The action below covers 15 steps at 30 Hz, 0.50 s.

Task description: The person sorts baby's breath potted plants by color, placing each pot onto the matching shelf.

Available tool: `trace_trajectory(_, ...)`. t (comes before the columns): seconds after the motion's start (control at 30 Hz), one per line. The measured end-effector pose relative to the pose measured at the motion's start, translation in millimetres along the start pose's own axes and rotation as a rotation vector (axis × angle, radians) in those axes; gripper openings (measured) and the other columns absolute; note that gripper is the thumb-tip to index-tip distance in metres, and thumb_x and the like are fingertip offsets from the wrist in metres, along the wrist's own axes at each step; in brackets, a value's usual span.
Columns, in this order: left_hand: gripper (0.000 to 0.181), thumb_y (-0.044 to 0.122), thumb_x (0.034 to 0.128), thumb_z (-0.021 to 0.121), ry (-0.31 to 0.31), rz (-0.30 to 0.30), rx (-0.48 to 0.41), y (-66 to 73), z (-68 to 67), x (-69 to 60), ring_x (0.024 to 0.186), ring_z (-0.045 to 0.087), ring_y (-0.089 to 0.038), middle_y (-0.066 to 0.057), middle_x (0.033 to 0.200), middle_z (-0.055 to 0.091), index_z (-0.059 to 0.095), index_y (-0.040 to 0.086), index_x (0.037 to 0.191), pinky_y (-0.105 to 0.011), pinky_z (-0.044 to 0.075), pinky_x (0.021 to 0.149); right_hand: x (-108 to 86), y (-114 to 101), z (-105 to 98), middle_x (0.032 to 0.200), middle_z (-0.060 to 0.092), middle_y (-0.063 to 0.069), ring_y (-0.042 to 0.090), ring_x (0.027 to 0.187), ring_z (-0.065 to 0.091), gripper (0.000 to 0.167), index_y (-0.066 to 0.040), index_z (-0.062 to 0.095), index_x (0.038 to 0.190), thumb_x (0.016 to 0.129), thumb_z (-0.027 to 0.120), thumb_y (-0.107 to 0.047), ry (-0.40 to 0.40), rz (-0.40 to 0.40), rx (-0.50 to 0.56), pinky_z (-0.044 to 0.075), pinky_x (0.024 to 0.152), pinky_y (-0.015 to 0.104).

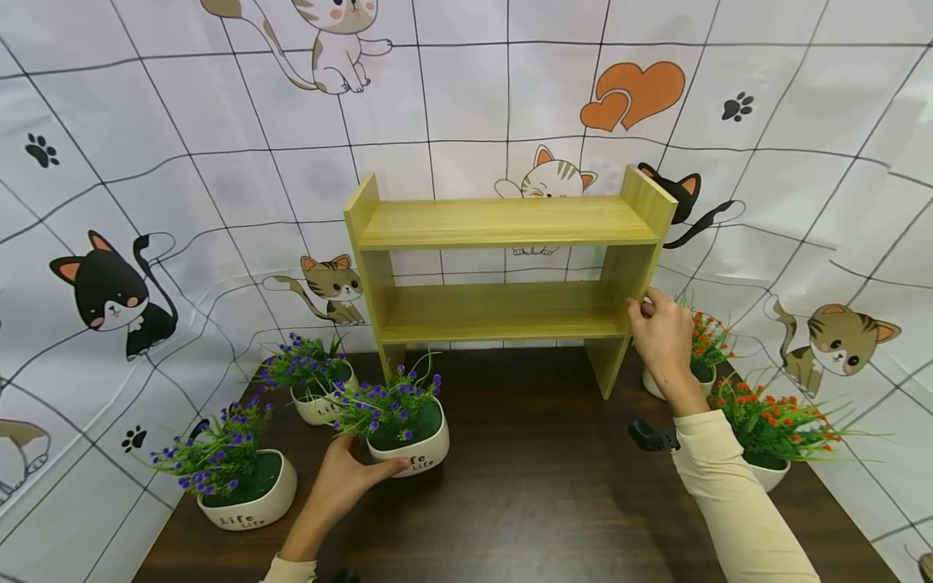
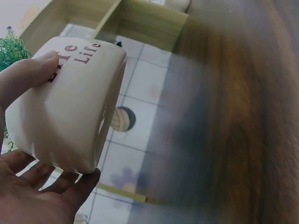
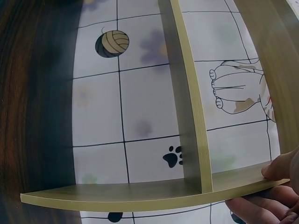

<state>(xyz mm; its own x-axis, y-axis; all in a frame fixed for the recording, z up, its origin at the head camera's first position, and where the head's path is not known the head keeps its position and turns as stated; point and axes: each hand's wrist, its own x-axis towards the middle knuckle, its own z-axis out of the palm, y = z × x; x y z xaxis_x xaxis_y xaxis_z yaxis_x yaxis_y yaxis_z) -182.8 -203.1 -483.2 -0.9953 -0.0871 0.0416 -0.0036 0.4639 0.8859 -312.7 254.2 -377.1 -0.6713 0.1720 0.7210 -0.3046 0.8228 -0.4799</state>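
Note:
A white pot with purple flowers [image 1: 408, 421], lettered "Life", is in the grip of my left hand [image 1: 348, 484]. In the left wrist view the thumb lies on the lettering of the pot [image 2: 77, 107] and the fingers reach round its far side; its base is lifted off the table. My right hand [image 1: 662, 332] pinches the right side panel of a two-tier wooden shelf [image 1: 503, 312]. The right wrist view has the thumb inside the panel [image 3: 140, 198] and the fingers [image 3: 261, 207] outside it. Both shelf boards are bare.
Two more purple-flower pots [image 1: 251, 502] [image 1: 321, 401] stand at the left. Two pots with red flowers [image 1: 765, 465] [image 1: 700, 372] are at the right, partly behind my right arm. The dark wooden table [image 1: 510, 486] meets a cat-print wall covering [image 1: 466, 97].

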Motion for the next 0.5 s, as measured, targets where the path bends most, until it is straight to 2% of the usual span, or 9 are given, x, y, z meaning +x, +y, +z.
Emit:
trace_trajectory(0.1, 0.084, 0.038, 0.076, 0.098, -0.008, 0.019, -0.031, 5.2, 4.1, 2.2, 0.135, 0.061, -0.033, -0.015, 0.142, 0.067, 0.061, 0.006, 0.144, -0.055, 0.047, 0.115, -0.6, 1, 1, 0.059, 0.069, 0.024, -0.006, 0.04, 0.035, 0.02, 0.013, 0.075, 0.103, 0.099, 0.07, -0.006, -0.005, 0.009, 0.009, 0.03, 0.045, 0.021)
trace_trajectory(0.23, 0.084, 0.032, 0.0744, 0.1, -0.017, 0.044, -0.073, 11.2, 9.3, 5.6, 0.134, 0.063, -0.031, -0.013, 0.14, 0.069, 0.061, 0.006, 0.144, -0.053, 0.047, 0.115, -1.1, 1, 1, 0.052, 0.064, 0.022, -0.006, 0.036, 0.032, 0.019, 0.013, 0.073, 0.098, 0.1, 0.07, -0.006, -0.008, 0.017, 0.012, 0.025, 0.042, 0.021)
trace_trajectory(0.5, 0.085, 0.027, 0.0766, 0.098, -0.048, 0.113, -0.118, 26.6, 15.7, 10.7, 0.14, 0.059, -0.032, -0.012, 0.146, 0.066, 0.058, 0.009, 0.149, -0.055, 0.043, 0.12, -0.7, 0, 1, 0.053, 0.064, 0.021, -0.001, 0.035, 0.032, 0.02, 0.012, 0.075, 0.108, 0.1, 0.07, -0.005, -0.013, 0.025, 0.009, 0.025, 0.043, 0.023)
